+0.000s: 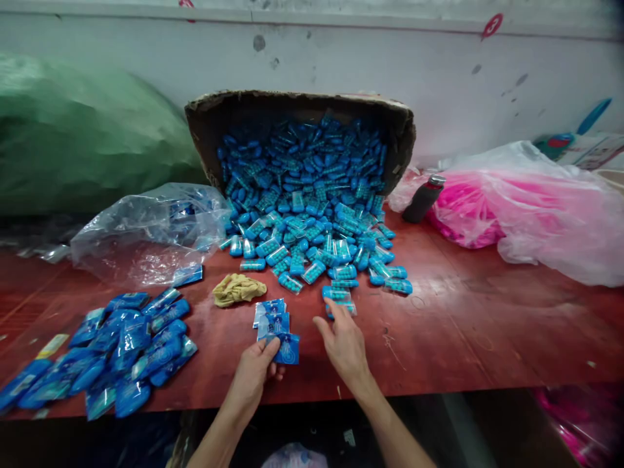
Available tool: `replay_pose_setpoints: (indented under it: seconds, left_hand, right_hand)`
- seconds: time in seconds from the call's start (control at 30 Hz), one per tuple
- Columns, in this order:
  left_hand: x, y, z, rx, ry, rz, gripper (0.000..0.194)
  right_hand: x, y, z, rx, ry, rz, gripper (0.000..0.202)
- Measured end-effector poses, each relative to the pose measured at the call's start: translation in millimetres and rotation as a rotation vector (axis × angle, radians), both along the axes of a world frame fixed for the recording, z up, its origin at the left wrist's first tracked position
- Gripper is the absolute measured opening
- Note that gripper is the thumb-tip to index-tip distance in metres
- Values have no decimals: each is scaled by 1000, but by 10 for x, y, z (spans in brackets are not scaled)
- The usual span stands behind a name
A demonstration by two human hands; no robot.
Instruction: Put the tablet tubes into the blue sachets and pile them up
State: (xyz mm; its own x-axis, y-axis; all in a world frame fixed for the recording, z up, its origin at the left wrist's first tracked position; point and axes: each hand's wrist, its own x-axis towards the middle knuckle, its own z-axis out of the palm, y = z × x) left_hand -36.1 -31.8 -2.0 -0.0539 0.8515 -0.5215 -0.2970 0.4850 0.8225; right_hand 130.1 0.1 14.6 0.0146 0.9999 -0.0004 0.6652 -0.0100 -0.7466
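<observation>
My left hand (257, 369) pinches a small flat blue printed card (288, 350) between thumb and fingers, near the table's front edge. Just beyond it, more blue cards (271, 317) lie overlapping on the table. My right hand (345, 343) is open, its thumb and fingers apart. Its fingertips are at a small clear-and-blue case (336, 294) with teal beads or pellets inside; whether they touch it I cannot tell. Many similar cases (312, 221) spill from a cardboard box (195, 140) lying on its side. A crumpled yellowish cloth (238, 290) lies left of the cards.
Blue wrapped packets (131, 344) are piled at the left front, near a clear plastic bag (146, 234). A green sack (88, 136) fills the back left. A dark bottle (424, 198) and plastic bags with pink contents (468, 201) stand at the right on the red table (468, 325).
</observation>
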Motion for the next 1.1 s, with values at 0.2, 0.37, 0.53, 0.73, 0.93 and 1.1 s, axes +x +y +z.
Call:
replay_pose_setpoints:
  seconds: [0.2,0.37,0.53,0.73,0.93,1.1]
  left_hand:
    - [-25,27,-54,144,240,-171,33]
    - [-57,53,-87,135,218,-130,34]
    - [-31,31,-32,24,-89,-79,29]
    - [66,-65,55,-55,-242,43,30]
    - [68,-98,122,-115,-312,90,29]
    - [27,-108,182,-243,-349,149,26]
  right_hand:
    - [-308,-68,-12,-359,914,220,39]
    - [-352,-11,3,-395,990,213,36]
    - [-396,14,-79,-281,928,92,35]
    - [-438,-53,-43,-305,938,128,25]
    - [-120,-1,65,47,186,213,28]
    - [208,242,53,17,-678,154,41]
